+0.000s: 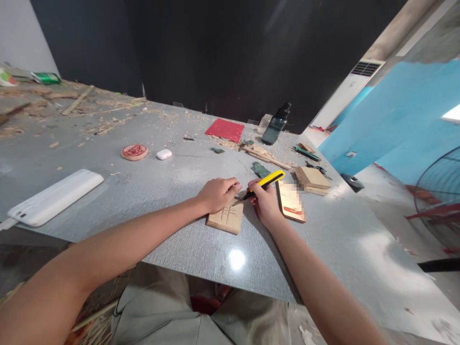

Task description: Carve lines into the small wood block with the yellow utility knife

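Your knees in pale trousers sit lowest in view, just under the near edge of the grey table (201, 249). Both forearms reach forward over that edge and meet at a small wooden block (225, 216) lying flat on the table. Your left hand (216, 193) rests on the far part of the block, fingers curled down and pressing it against the surface. Your right hand (265, 201) is closed around a yellow utility knife (265, 182), held like a pen, with its dark tip angled down toward the block's far right corner, just beside your left fingertips. Whether the tip touches the wood I cannot tell.

Just right of your right hand lies a flat wooden plaque (291, 201), and beyond it a stack of wooden blocks (312, 179). Farther back stand a dark bottle (276, 124) and a red mat (225, 130). To your left lie a white power bank (53, 197), a white earbud case (164, 154) and a round carved disc (134, 152). Wood shavings (104, 125) litter the far left of the table.
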Tool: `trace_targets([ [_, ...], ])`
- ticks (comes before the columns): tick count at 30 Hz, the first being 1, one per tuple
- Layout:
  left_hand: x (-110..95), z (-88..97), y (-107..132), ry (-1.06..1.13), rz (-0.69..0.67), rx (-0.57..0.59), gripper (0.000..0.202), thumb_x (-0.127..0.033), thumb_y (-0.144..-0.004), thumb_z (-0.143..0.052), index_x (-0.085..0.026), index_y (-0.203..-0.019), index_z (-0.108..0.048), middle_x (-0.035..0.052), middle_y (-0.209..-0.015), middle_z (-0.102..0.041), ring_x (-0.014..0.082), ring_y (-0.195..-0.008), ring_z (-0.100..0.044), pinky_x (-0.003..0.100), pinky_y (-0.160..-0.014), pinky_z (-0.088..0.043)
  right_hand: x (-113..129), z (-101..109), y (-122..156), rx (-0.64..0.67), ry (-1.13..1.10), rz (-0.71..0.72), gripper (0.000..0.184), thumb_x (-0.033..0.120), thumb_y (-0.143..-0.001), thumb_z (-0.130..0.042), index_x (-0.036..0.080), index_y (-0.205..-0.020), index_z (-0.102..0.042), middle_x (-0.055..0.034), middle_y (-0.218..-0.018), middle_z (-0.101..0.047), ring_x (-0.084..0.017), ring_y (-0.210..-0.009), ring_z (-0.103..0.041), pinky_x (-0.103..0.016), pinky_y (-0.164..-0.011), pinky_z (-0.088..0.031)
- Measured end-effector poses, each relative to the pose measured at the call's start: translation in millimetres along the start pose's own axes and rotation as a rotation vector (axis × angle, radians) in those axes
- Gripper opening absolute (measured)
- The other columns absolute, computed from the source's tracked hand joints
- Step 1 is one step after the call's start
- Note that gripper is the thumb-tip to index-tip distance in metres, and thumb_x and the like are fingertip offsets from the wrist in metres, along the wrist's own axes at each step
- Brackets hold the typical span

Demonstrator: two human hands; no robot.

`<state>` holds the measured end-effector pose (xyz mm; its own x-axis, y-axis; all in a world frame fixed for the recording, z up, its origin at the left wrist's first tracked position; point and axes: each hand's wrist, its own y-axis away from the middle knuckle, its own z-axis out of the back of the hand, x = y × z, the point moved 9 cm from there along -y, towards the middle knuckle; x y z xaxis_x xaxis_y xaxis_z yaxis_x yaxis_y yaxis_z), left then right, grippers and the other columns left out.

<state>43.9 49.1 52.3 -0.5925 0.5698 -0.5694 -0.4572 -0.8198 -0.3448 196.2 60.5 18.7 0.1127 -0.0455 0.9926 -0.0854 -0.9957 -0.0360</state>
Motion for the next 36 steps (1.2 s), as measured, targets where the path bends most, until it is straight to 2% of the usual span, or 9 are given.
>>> trace_targets([
  [2,-0.1,-0.1,-0.3,-0.001,0.001,0.0,0.04,-0.047,-0.107,-0.036,-0.023,-0.095,-0.065,0.001,-0.077,-0.067,0.0188,-0.075,-0.063,0.03,-0.066,-0.036,1.0,1.1,0.4,-0.016,-0.006,0.009,0.018,0.032,-0.075,-0.074,0.022,-0.078,-0.06,0.0024,-0.065,-0.054,-0.01,-0.047,-0.043,-0.024,-0.041,-0.029],
  [7,1.1,-1.3,-0.7,-0.006,0.005,0.002,0.04,-0.047,-0.107,-0.036,-0.023,-0.097,-0.067,0.0016,-0.078,-0.068,0.019,-0.075,-0.063,0.029,-0.066,-0.036,1.1,-5.2,2.7,0.04,-0.007,-0.001,0.022,0.034,-0.074,-0.078,0.022,-0.082,-0.062,0.0009,-0.067,-0.059,-0.01,-0.048,-0.046,-0.024,-0.043,-0.033],
  [14,1.8,-2.3,-0.6,-0.013,0.0,0.003,0.04,-0.047,-0.107,-0.036,-0.023,-0.098,-0.067,0.0018,-0.08,-0.07,0.0188,-0.076,-0.064,0.03,-0.066,-0.035,0.9,0.8,1.3,-0.008,-0.022,0.001,0.023,0.036,-0.075,-0.079,0.021,-0.08,-0.062,0.0026,-0.064,-0.056,-0.01,-0.047,-0.046,-0.023,-0.042,-0.033],
  [20,0.8,-1.7,-0.2,-0.014,0.001,0.005,0.04,-0.047,-0.107,-0.037,-0.022,-0.093,-0.064,0.0015,-0.079,-0.069,0.0182,-0.075,-0.063,0.029,-0.064,-0.033,0.8,-10.9,5.6,0.089,0.011,-0.031,0.025,0.037,-0.073,-0.083,0.021,-0.082,-0.067,0.0001,-0.067,-0.064,-0.012,-0.047,-0.053,-0.025,-0.043,-0.039],
  [27,0.6,-1.8,-0.7,-0.01,-0.003,0.003,0.039,-0.046,-0.107,-0.037,-0.022,-0.093,-0.063,0.0013,-0.078,-0.068,0.0177,-0.074,-0.062,0.029,-0.064,-0.032,2.6,-4.9,2.8,0.062,0.031,-0.042,0.027,0.039,-0.071,-0.084,0.02,-0.081,-0.067,0.0002,-0.066,-0.065,-0.012,-0.045,-0.055,-0.025,-0.043,-0.041],
  [36,1.6,-1.7,-0.9,-0.004,0.004,0.003,0.037,-0.045,-0.107,-0.037,-0.022,-0.094,-0.064,0.001,-0.079,-0.068,0.0177,-0.075,-0.063,0.029,-0.065,-0.031,5.3,-8.6,6.2,0.08,0.045,-0.022,0.026,0.04,-0.074,-0.081,0.022,-0.086,-0.066,0.0003,-0.068,-0.066,-0.013,-0.047,-0.056,-0.026,-0.044,-0.042],
])
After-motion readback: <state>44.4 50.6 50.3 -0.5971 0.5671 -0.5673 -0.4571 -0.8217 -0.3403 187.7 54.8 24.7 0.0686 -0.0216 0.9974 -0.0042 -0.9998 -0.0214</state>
